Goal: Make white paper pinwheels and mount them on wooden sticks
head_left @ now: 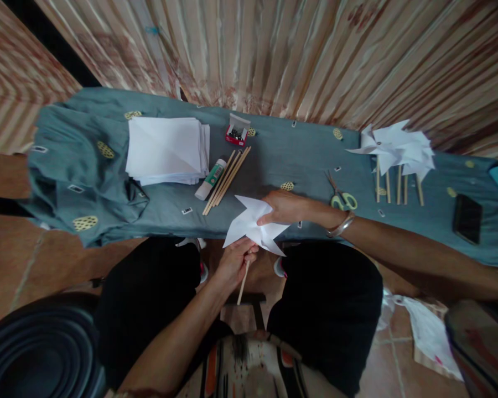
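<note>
A white paper pinwheel [243, 224] is held at the table's near edge, above the gap between my knees. My left hand [234, 261] is closed around its wooden stick [243, 283] just below the paper blades. With the thumb on the pinwheel's centre, my right hand [280, 207] grips the paper from the upper right; its other fingers are hidden behind the blades. Just beyond lie several loose wooden sticks [228, 179] and a glue stick [211, 179]. A small red box [237, 132] of dark metal pins stands open behind them.
At the left is a stack of white paper [166, 148]. Scissors [341, 198] with green handles lie right of my hands. Several pinwheels [398, 148] are piled further right, near a black phone [467, 219]. A dark round stool [41, 345] stands at lower left.
</note>
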Demonstrator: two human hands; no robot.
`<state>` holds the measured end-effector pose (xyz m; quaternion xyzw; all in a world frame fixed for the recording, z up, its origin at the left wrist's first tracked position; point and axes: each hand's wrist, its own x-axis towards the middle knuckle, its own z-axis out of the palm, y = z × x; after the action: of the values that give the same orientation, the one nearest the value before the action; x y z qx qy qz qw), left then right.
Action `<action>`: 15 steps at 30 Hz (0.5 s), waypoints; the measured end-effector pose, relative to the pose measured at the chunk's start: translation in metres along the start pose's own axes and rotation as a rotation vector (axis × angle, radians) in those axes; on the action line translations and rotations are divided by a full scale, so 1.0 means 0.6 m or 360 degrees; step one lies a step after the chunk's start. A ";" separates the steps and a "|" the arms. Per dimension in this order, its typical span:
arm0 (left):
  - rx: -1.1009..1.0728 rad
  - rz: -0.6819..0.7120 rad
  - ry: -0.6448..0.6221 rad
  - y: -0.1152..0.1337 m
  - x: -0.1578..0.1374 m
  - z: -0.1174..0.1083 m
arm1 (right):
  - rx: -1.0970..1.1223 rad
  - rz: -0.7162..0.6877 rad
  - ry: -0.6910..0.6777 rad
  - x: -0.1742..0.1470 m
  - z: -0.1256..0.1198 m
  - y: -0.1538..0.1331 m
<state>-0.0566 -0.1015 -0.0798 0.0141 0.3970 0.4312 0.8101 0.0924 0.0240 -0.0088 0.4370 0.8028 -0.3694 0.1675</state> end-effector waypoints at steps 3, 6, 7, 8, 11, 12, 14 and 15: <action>-0.0015 -0.0002 0.0001 -0.001 0.000 0.001 | -0.0059 0.0055 0.0012 0.000 0.000 -0.007; -0.0033 0.0001 -0.0004 0.000 0.000 0.001 | -0.0092 0.0085 0.0033 -0.001 0.000 -0.008; -0.0036 0.0001 -0.0004 0.000 0.000 0.001 | -0.0092 0.0079 0.0041 -0.001 0.000 -0.007; -0.0037 -0.0001 -0.0001 0.000 0.000 0.001 | -0.0100 0.0062 0.0046 -0.001 0.000 -0.007; -0.0023 -0.0015 0.0003 0.000 -0.001 0.001 | -0.0159 -0.0037 0.0025 0.001 -0.007 -0.005; -0.0018 -0.0016 0.0004 0.000 -0.001 0.001 | -0.0172 -0.0062 0.0011 0.002 -0.010 -0.005; -0.0020 -0.0013 0.0007 0.000 -0.002 0.002 | -0.0165 -0.0095 -0.0026 0.005 -0.017 -0.005; -0.0028 -0.0013 0.0011 0.000 -0.002 0.003 | -0.0146 -0.0109 -0.0049 0.007 -0.020 -0.005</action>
<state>-0.0560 -0.1018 -0.0776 0.0038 0.3960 0.4313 0.8106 0.0884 0.0340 -0.0019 0.3954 0.8306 -0.3446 0.1870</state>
